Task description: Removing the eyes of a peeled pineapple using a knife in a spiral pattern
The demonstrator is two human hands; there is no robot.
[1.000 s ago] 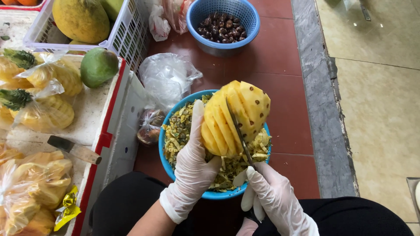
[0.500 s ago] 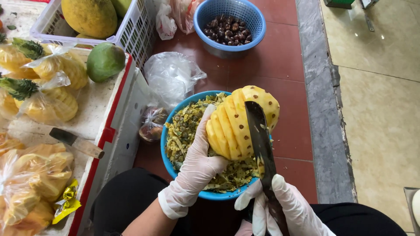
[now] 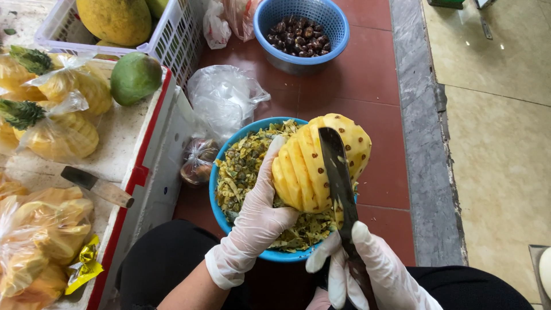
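Observation:
My left hand (image 3: pixel 256 221), in a white glove, grips a peeled yellow pineapple (image 3: pixel 310 163) from its left side and holds it over a blue bowl (image 3: pixel 217 208) full of peelings. Part of the fruit has spiral grooves cut in it; the right part still shows dark eyes. My right hand (image 3: pixel 367 270), also gloved, holds a long dark knife (image 3: pixel 338 178). Its blade lies along the pineapple's surface, pointing away from me.
A blue colander of dark round nuts or fruits (image 3: pixel 302 31) stands farther out on the red tile floor. Left is a white box lid with bagged peeled pineapples (image 3: pixel 63 135), a green mango (image 3: pixel 135 77), a second knife (image 3: pixel 97 186), and a white basket (image 3: pixel 172 34). Crumpled plastic bags (image 3: pixel 224 97) lie between.
The knife blade has gone from cutting at the pineapple's lower side to lying flat along its length. The fruit has been turned slightly in my left hand.

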